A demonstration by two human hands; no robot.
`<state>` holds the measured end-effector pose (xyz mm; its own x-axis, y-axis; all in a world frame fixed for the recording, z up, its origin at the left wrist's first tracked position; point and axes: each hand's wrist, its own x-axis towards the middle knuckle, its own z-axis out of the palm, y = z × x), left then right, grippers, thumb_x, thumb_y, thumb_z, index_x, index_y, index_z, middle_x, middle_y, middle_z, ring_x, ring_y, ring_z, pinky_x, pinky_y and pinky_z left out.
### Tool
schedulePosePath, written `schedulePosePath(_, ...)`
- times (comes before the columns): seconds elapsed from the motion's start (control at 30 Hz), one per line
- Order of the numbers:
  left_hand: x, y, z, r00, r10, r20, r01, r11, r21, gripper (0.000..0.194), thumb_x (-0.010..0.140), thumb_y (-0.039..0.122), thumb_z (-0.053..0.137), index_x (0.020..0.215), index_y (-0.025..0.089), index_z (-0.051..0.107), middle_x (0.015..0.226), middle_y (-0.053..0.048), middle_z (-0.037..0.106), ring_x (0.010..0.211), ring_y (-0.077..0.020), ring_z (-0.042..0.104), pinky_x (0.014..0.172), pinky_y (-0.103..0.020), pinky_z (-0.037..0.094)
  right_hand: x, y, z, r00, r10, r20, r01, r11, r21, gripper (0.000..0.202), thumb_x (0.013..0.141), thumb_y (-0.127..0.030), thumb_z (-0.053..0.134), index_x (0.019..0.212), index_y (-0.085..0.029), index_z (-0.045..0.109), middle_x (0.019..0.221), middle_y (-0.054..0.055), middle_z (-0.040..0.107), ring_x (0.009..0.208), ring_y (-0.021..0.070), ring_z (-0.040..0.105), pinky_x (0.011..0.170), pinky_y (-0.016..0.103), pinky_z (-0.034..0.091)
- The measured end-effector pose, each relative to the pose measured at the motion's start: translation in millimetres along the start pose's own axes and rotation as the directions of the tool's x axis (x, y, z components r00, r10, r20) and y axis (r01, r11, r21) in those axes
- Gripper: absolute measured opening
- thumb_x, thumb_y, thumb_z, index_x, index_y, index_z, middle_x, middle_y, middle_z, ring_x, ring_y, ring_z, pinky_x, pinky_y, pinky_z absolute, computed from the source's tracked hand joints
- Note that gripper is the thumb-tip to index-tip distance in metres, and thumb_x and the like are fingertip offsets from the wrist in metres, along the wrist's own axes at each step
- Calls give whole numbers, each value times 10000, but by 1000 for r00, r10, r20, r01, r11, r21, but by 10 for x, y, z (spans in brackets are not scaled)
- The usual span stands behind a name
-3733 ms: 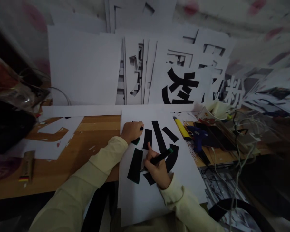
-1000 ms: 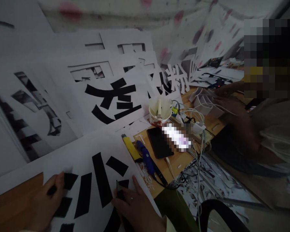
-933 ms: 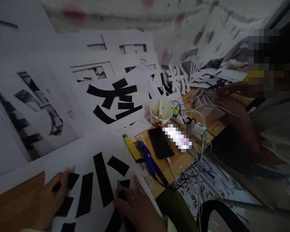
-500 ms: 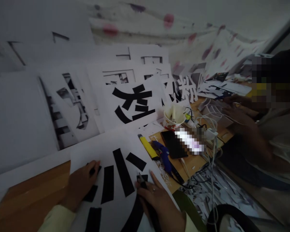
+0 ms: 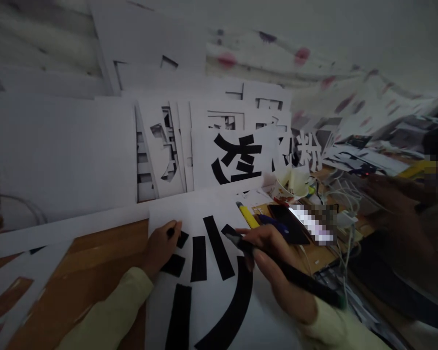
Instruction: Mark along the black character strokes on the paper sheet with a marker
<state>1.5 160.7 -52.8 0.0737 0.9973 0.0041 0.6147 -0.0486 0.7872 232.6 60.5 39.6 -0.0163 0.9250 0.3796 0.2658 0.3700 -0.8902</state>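
Now the right hand, pinching the black marker, is up over the right side of the white sheet — half a second ago it was lower, by the curved black stroke. The left hand stays at the left edge, fingers closed on a small dark object.

We count one marker, seven visible black shapes on the flat sheet, one cup, one co-worker.
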Motion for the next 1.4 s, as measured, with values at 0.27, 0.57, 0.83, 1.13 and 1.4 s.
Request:
schedulePosePath(0.27, -7, 48, -39, 998, 55, -15, -55, 998, -15, 439, 908, 518, 330, 630, 202, 454, 586, 26, 546, 591, -142, 517, 590, -263, 352, 558, 893, 785, 983, 175, -56, -163, 972, 172, 317, 708, -381, 728, 593, -229, 474, 519, -50, 519, 741, 194, 646, 954, 452, 468)
schedulePosePath(0.57, 15, 4, -21, 993, 113, -12, -113, 994, 5, 380, 951, 443, 344, 806, 198, 595, 696, 12, 606, 675, -151, 577, 636, -262, 417, 704, 1198, 880, 984, 167, -68, -164, 985, 53, 313, 695, -265, 639, 540, -233, 369, 511, -85, 381, 541, 121, 430, 950, 447, 437)
schedulePosePath(0.83, 20, -137, 41, 889, 456, 46, -429, 792, 435, 542, 757, -1, 492, 1163, 316, 660, 1148, -78, 547, 1042, -251, 505, 868, -424, 405, 700, 1231, 884, 997, 70, 28, -71, 997, 40, 292, 716, -258, 613, 534, -239, 386, 512, -96, 382, 490, 110, 389, 1129, 486, 258)
schedulePosePath(1.13, 11, -179, 71, 896, 442, 45, -409, 781, 472, 497, 723, 6, 562, 1031, 364, 716, 1377, -29, 493, 1276, -336, 346, 989, -589, 242, 694, 1212, 883, 995, 79, 58, -77, 997, -33, 304, 741, -290, 609, 553, -236, 377, 520, -94, 361, 506, 112, 370, 1028, 475, 370)
schedulePosePath(1.4, 16, -186, 84, 894, 446, 41, -409, 776, 480, 475, 729, 25, 558, 1032, 354, 717, 1328, -33, 545, 1258, -325, 375, 983, -573, 259, 691, 1198, 890, 995, 78, 61, -75, 996, -51, 296, 736, -293, 602, 561, -238, 370, 526, -91, 366, 513, 115, 384, 1039, 477, 361)
